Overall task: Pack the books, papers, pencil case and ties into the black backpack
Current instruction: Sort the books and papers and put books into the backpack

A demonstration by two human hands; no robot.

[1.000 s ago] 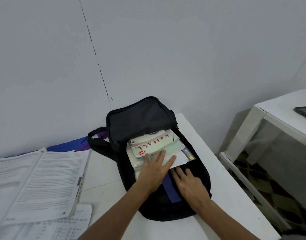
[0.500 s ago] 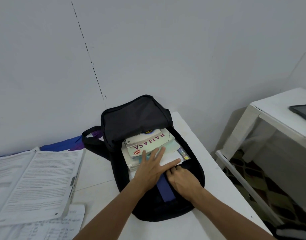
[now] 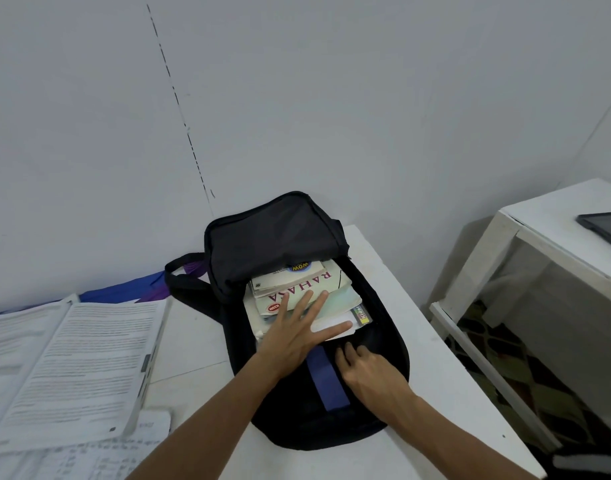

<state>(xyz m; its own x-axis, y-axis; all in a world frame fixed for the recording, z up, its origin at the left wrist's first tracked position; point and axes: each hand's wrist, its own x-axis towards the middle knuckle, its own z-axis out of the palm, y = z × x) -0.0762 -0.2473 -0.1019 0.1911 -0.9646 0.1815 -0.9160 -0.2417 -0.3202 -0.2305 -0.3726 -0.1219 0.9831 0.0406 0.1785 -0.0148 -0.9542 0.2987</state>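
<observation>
The black backpack (image 3: 276, 237) is lying on its back on the white counter (image 3: 432, 341), its top flap leaning towards the wall and its main compartment gaping open. A stack of books (image 3: 318, 282) is sitting inside the opening, the top one white with red lettering. The left hand (image 3: 293, 337) is pressing flat on this stack, fingers straight and spread apart, holding nothing. The right hand (image 3: 373, 372) is resting on the backpack's front panel just beside a blue strip (image 3: 326, 382), its fingers bending at the edge of the opening; whether they are pinching the fabric cannot be told. To the left on the counter, an open printed book (image 3: 82, 358) is lying over a handwritten sheet (image 3: 89, 459), well apart from the backpack. A blue and purple cloth (image 3: 124, 292) is lying against the wall behind the backpack's strap.
</observation>
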